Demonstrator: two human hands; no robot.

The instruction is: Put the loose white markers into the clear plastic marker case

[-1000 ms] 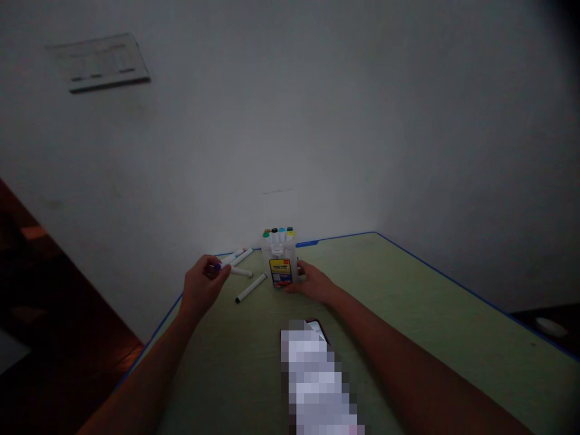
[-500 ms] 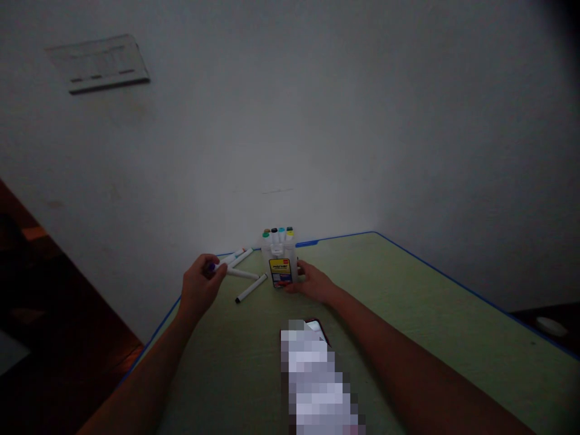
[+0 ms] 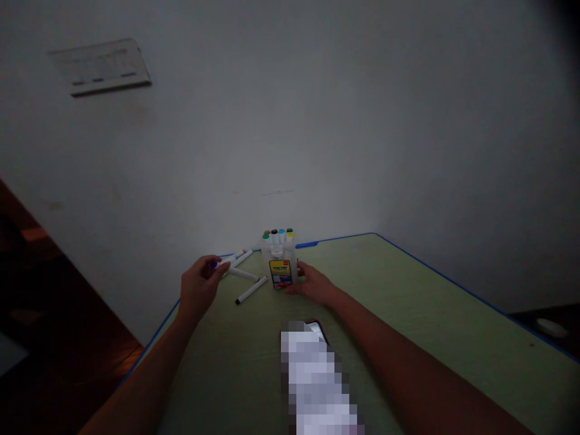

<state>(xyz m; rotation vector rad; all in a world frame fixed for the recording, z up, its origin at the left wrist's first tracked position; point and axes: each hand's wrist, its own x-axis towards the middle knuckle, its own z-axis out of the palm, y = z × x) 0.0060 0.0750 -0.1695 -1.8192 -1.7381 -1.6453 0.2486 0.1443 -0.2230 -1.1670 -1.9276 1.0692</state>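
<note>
My left hand (image 3: 199, 283) is closed, with thumb and fingers pinching a white marker with a purple end (image 3: 213, 264); the fingers hide part of it. Just beyond and to the right lie several loose white markers, among them one with a black tip (image 3: 251, 290). A clear plastic marker case (image 3: 267, 257) with a yellow and blue label stands upright on the table. Several markers with green, black, light blue and yellow ends stick up from its top. Around the lower right side of this case curls my right hand (image 3: 313, 283), gripping it.
The pale green table (image 3: 408, 296) has a blue edge and meets a grey wall (image 3: 317, 121) at the back. Nearer me on the table lies a phone (image 3: 317, 331), mostly covered by a pixelated patch. A panel (image 3: 104, 66) is on the wall, upper left.
My left hand has shifted very slightly, and the marker in it has turned a little. The right hand stays on the case. The whole view has moved a few pixels.
</note>
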